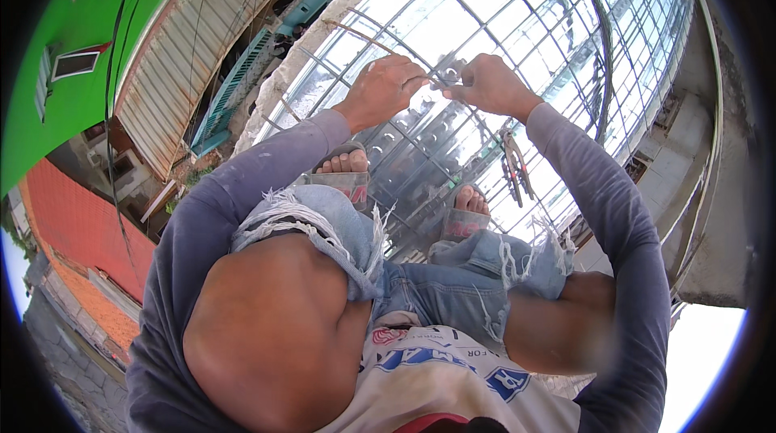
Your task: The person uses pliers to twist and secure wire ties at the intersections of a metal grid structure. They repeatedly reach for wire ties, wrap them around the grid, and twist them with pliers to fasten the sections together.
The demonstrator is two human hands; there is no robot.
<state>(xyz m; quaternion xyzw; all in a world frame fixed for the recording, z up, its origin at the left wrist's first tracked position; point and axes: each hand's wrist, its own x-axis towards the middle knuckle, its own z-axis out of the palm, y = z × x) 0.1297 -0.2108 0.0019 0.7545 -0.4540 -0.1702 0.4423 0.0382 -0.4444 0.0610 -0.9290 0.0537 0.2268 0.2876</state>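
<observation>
Squats over a shiny silver sheet [424, 9] overlaid with a wire mesh [483, 25]. Holds left hand [381, 90] and right hand [491, 87] near each other, with pliers [514, 166] lying beside the right forearm [578, 142]. Pinches a thin wire [440, 79] between both hands' fingertips; cannot tell about contact with the mesh.

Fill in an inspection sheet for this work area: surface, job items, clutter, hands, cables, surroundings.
Surface: shiny sheeting under a metal mesh; bright glare in places.
Job items: thin wire between the fingertips; its full course is unclear.
Clutter: pincer-like tool lying on the mesh, near the right forearm.
Hands: left hand and right hand both pinching at the wire.
Cables: black cable across the mesh at right; dark cable hanging at far left.
Surroundings: green wall, corrugated roof and red roof at left.
</observation>
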